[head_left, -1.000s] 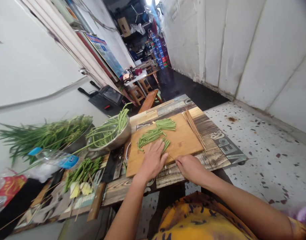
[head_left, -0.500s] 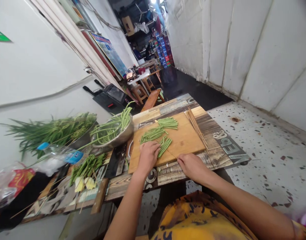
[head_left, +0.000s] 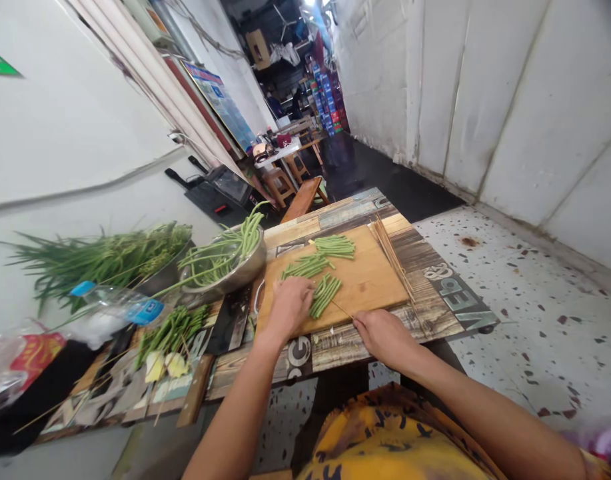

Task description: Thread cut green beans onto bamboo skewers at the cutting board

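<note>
My right hand [head_left: 384, 335] pinches a thin wooden skewer [head_left: 341, 308] at the near edge of the wooden cutting board [head_left: 372, 287]. The skewer's far end reaches a row of cut green beans [head_left: 326, 295] lying side by side; whether it pierces them cannot be seen. My left hand [head_left: 291, 303] rests over the board's left part, just left of that row, fingers curled and closed. Its fingertips are partly hidden, and so is anything in them. Two more groups of cut green beans, a middle pile [head_left: 305, 267] and a far pile [head_left: 335, 246], lie beyond.
Loose skewers [head_left: 392, 257] lie along the board's right side. Left of the board stand a metal bowl [head_left: 255, 263] of long beans, leafy greens [head_left: 100, 260] and a plastic bottle [head_left: 120, 303]. Skewered bean bundles [head_left: 172, 333] and a wooden-handled knife [head_left: 195, 393] lie nearer.
My left hand has shifted slightly left, away from the nearest row of beans, showing more of it. My right hand stays nearly in place with the skewer.
</note>
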Tool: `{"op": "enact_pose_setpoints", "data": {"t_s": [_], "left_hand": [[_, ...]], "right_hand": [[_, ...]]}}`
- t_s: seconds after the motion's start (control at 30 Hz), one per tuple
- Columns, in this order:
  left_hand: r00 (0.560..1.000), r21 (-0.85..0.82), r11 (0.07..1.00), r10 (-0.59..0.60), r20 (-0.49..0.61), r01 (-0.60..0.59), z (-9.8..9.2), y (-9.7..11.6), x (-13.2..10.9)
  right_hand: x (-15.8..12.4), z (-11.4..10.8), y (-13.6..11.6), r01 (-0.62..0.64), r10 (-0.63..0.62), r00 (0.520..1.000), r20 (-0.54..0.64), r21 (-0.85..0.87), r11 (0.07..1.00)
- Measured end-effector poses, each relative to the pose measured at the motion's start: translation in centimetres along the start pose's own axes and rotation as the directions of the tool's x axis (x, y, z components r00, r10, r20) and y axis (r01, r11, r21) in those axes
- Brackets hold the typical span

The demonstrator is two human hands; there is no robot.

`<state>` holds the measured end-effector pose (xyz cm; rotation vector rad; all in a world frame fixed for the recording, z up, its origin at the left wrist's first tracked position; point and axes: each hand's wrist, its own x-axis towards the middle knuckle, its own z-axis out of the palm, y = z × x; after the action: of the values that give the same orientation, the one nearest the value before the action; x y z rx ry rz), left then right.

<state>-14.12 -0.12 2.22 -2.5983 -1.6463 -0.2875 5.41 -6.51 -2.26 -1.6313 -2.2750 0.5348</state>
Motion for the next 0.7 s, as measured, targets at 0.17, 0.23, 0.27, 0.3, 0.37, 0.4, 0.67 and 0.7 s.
{"op": "enact_pose_setpoints", "data": {"t_s": [0.17, 0.23, 0.27, 0.3, 0.37, 0.4, 0.67, 0.7], "left_hand": [[0.995, -0.104, 0.992, 0.061, -0.079, -0.069, 0.7, -1.4, -0.7], [0.976, -0.193, 0.98, 0.007, -0.218, -0.05, 1.1, -2.5, -0.7], [0.958, -0.224, 0.974, -0.042, -0.282, -0.024, 1.3, -3.2, -0.6], [0.942, -0.237, 0.972, -0.087, -0.325, 0.008, 1.6, -3.8, -0.4], [0.937, -0.214, 0.975, -0.131, -0.324, 0.062, 2.1, -4.9, 0.2], [0.948, -0.193, 0.979, -0.128, -0.292, 0.073, 2.5, -5.2, 0.5], [0.981, -0.054, 0.995, -0.097, -0.17, 0.089, 3.8, -5.2, 2.6], [0.982, -0.035, 0.996, -0.092, -0.166, 0.088, 3.7, -5.1, 2.6]], "right_hand": [[0.1, 0.1, 0.0, 0.004, -0.004, 1.0, -0.009, -0.001, 1.0], [0.1, 0.2, 0.0, 0.007, -0.007, 1.0, -0.011, -0.002, 1.0], [0.2, 0.3, 0.0, 0.008, -0.009, 1.0, -0.013, -0.002, 1.0], [0.2, 0.4, 0.1, 0.01, -0.01, 1.0, -0.014, -0.002, 1.0], [0.1, 0.4, 0.1, 0.009, -0.009, 1.0, -0.015, -0.002, 1.0], [0.1, 0.5, 0.2, 0.007, -0.007, 1.0, -0.014, -0.003, 1.0], [-0.9, 0.3, 0.4, 0.0, 0.001, 1.0, -0.008, 0.022, 1.0], [-1.0, 0.3, 0.5, 0.001, -0.001, 1.0, -0.005, 0.028, 1.0]]}}
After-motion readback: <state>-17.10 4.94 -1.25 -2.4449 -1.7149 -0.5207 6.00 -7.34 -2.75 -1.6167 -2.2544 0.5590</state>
